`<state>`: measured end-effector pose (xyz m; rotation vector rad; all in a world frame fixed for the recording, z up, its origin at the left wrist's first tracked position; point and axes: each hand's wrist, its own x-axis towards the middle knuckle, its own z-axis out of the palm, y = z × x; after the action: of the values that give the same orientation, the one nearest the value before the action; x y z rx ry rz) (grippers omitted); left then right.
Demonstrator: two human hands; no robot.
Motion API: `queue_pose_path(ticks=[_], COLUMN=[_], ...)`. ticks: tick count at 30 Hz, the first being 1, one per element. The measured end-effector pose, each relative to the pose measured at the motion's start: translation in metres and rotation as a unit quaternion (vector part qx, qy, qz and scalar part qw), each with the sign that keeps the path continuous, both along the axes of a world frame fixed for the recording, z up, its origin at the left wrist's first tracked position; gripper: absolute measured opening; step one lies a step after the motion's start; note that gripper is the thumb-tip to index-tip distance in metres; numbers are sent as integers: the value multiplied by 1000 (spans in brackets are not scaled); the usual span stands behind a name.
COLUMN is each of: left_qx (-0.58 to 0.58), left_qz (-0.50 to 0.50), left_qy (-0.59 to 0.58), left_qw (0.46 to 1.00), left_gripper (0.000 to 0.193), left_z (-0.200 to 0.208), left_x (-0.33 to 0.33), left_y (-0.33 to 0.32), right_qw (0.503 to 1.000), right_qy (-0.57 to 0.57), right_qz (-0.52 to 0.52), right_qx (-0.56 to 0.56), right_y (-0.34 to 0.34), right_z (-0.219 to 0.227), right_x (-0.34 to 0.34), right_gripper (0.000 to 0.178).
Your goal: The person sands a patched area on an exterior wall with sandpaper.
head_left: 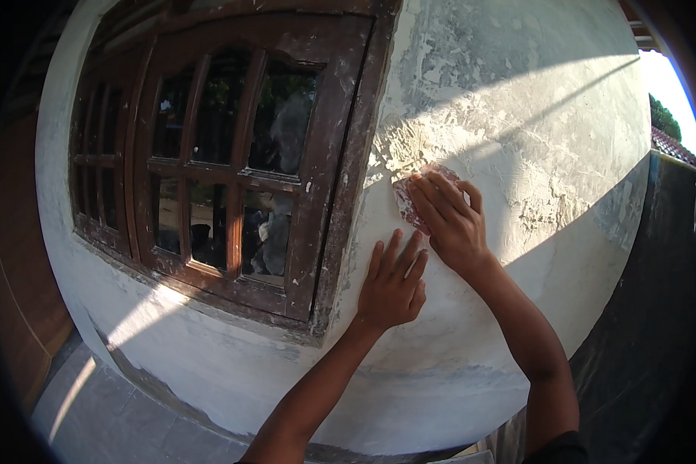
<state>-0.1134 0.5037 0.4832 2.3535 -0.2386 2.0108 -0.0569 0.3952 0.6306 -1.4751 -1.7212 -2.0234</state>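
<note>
Under the fingers of my right hand point(450, 216) is a flat, roughly square reddish-brown piece point(410, 210) smeared with white, held against the wall. Whether it is an abrasive sheet or a spreader I cannot make out. My fingers cover its right part. Lower and to the left, my left hand point(392, 282) lies on the wall with its fingers spread and holds nothing. The pale plastered wall point(472, 325) is smooth and whitish around my left hand. A rough, ridged patch of plaster point(410, 143) lies just above the reddish-brown piece.
A brown wooden window point(232, 174) with dark glass panes stands left of my hands, its frame spotted white. More rough plaster point(545, 203) shows at the right. Grey floor point(139, 421) lies at lower left, and a dark wall point(642, 309) stands beyond the corner.
</note>
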Motion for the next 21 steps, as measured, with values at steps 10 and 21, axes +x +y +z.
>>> queue_pose_path(ticks=[10,21], left_qx=[8,5], left_qz=[21,5], left_qy=[12,15], left_qw=[1000,1000], left_gripper=[46,54], left_z=[-12,-18], left_x=[1,1], left_y=[5,9], right_qw=[994,992], right_qy=[-26,4], right_qz=[-73,-4], right_qx=[81,125], right_y=[49,45], right_z=[6,5], right_x=[-11,-53], right_gripper=[49,60])
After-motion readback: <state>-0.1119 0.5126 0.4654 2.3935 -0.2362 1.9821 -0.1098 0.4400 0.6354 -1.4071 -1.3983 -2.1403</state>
